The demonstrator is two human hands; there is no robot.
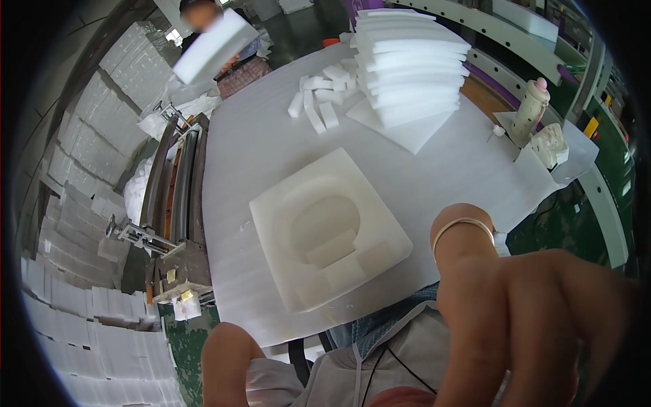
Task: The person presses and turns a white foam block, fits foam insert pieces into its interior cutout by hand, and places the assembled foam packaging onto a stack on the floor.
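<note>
My right hand is raised very close to the camera at the lower right, its fingers apart and stretched toward the lens. A thin band circles that wrist, and nothing shows in the hand. Of my left arm, just the bent elbow shows at the bottom left; the hand is out of frame. On the table in front of me lies a white foam tray with a round recess and smaller rectangular pockets. Neither hand touches it.
Stacked foam sheets stand at the table's far side, beside loose foam strips. A roller machine borders the left edge. A bottle sits at right. Across the table, another person holds a foam block.
</note>
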